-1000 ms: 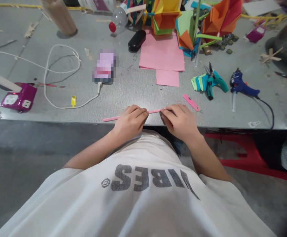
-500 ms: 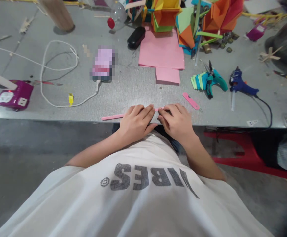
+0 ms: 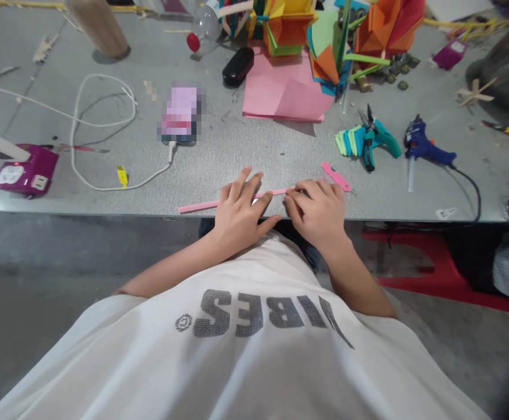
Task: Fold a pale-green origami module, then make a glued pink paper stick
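A narrow pink paper strip (image 3: 199, 207) lies along the front edge of the table, slightly slanted. My left hand (image 3: 239, 213) rests over its middle with the fingers spread, pressing lightly on it or just touching it. At the strip's right end, my right hand (image 3: 318, 211) has its fingers curled and holds the strip, hiding that end. Close beyond the right hand lies a pink folding cutter (image 3: 336, 177). Farther back are pink paper sheets (image 3: 258, 87), with a smaller pink piece (image 3: 304, 99) lying askew on top.
Pliers (image 3: 370, 146) lie by folded green and blue paper pieces (image 3: 348, 142). A blue glue gun (image 3: 429, 146) with a cord is at right. Left stand a phone (image 3: 179, 114) on a white cable and a purple box (image 3: 27, 169). Colourful paper crafts (image 3: 289, 26) fill the back.
My left fingers have spread apart and lifted somewhat, showing more of the strip between the hands. The small pink piece has swung up onto the sheets. The view has shifted slightly.
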The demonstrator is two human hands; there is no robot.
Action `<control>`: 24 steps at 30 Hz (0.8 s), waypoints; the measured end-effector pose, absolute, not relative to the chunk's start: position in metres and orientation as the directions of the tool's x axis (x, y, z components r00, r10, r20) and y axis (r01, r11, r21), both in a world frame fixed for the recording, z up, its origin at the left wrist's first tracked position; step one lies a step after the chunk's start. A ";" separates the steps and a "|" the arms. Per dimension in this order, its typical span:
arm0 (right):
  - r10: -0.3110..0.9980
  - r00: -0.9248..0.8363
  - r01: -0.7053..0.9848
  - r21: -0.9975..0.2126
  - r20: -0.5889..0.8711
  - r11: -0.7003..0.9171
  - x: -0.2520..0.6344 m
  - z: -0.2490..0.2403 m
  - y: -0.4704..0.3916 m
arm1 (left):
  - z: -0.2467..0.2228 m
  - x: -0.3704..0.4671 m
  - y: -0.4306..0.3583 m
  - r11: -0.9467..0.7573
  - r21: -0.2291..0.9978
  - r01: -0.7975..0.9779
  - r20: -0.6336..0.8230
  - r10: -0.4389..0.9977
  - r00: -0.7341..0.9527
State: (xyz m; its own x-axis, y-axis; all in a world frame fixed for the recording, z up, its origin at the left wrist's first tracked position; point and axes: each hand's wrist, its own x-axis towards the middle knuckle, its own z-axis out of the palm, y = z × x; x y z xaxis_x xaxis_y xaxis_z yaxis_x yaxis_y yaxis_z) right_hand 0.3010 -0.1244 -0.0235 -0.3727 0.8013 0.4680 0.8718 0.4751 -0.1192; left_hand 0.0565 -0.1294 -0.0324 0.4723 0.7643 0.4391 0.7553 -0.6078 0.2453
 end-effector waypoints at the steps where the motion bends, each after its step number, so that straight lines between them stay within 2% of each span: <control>1: 0.804 -0.355 0.878 -0.126 0.476 0.462 0.303 -0.024 -0.124 | -0.032 0.054 -0.131 -0.604 0.249 0.758 0.440 0.767 0.467; 8: 0.805 -0.350 0.852 -0.195 0.480 0.487 0.313 -0.026 -0.122 | -0.030 0.042 -0.137 -0.592 0.250 0.766 0.444 0.773 0.452; 12: 0.757 -0.391 0.813 -0.188 0.524 0.551 0.315 -0.030 -0.131 | -0.038 0.037 -0.144 -0.628 0.186 0.756 0.499 0.723 0.478; 16: 0.742 -0.438 0.772 -0.210 0.508 0.599 0.320 -0.035 -0.144 | -0.047 0.027 -0.150 -0.640 0.121 0.759 0.530 0.688 0.496; 20: 0.737 -0.462 0.751 -0.224 0.494 0.621 0.325 -0.037 -0.150 | -0.044 0.020 -0.148 -0.682 0.060 0.728 0.503 0.651 0.568; 24: 0.727 -0.471 0.736 -0.233 0.499 0.636 0.328 -0.038 -0.148 | -0.032 0.018 -0.144 -0.722 0.051 0.690 0.437 0.638 0.634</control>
